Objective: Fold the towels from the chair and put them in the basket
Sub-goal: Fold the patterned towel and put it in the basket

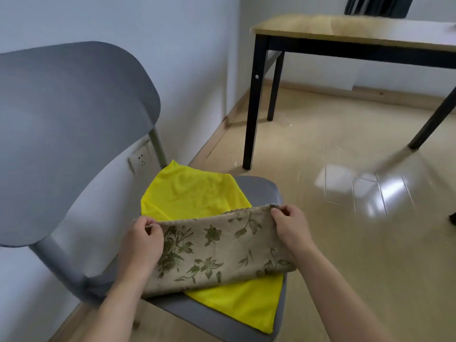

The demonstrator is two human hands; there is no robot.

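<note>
Both forearms are reaching in from the lower edge toward the grey chair (74, 134), the 2 wrists bending slightly inward. On its seat a yellow towel (197, 193) is lying spread flat, and a beige floral towel (217, 248) is lying on top, doubled over, its far edge lifted. The left hand (142, 243) is pinching that edge's left corner between thumb and curled fingers. The right hand (291, 228) is pinching the right corner the same way. A wooden table (345, 30) with black legs is standing well apart on the glossy floor (345, 218).
</note>
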